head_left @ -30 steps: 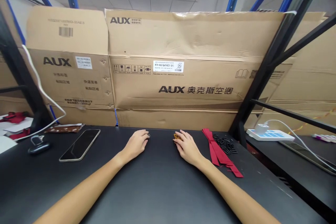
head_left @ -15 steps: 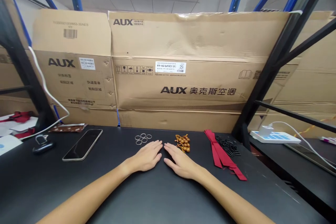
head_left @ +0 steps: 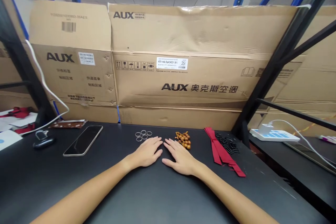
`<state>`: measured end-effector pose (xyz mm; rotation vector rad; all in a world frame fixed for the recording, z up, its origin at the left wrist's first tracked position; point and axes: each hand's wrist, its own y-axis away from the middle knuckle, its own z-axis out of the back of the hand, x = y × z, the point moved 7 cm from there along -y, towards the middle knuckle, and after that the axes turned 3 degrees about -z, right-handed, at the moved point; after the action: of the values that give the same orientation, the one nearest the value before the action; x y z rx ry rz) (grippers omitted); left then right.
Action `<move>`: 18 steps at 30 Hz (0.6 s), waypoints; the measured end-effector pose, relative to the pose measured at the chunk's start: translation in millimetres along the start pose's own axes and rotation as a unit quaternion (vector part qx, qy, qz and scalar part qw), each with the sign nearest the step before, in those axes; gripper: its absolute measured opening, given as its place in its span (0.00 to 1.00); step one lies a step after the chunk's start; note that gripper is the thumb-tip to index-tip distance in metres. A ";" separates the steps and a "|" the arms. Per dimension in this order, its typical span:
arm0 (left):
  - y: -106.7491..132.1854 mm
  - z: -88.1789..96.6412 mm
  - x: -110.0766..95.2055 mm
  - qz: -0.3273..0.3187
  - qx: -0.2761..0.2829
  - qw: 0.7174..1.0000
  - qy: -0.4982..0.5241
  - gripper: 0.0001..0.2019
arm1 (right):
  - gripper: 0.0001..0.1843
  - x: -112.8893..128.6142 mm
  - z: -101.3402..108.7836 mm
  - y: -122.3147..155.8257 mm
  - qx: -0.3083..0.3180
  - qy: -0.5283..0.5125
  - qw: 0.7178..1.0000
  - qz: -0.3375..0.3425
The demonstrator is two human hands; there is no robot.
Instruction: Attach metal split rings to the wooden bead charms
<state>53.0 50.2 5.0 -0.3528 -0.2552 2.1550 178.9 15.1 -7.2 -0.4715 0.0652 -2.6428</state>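
Left hand [head_left: 147, 153]: open, flat, empty, on the tabletop [head_left: 112, 189]
Right hand [head_left: 180, 161]: open, flat, empty
Metal rings [head_left: 143, 135]: five, near left hand
Wooden bead bunch [head_left: 183, 140]: one, near right hand

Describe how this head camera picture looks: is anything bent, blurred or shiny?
In the head view, the wide lens tilts the black rack upright outward at the top and stretches the left forearm; the print on the AUX carton stays sharp, and the phone shows a faint sheen.

Left hand [head_left: 146, 153]: palm down, flat, open, holding nothing.
Right hand [head_left: 181, 161]: palm down, flat, open, holding nothing.
Forearms [head_left: 86, 189]: bare, extended forward, converging.
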 end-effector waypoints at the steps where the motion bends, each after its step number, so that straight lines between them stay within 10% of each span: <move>1: 0.0 -0.2 0.3 -0.002 -0.005 1.000 0.000 0.22 | 0.42 -0.3 0.2 -0.1 -0.003 0.002 1.000 -0.002; 18: 0.8 -4.9 3.8 -0.016 -0.015 1.000 -0.003 0.22 | 0.38 -1.6 2.4 -0.4 -0.031 0.013 0.999 0.010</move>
<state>52.0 53.2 -0.5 -0.3569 -0.2940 2.1238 180.9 16.2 -5.5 -0.4540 0.1587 -2.6338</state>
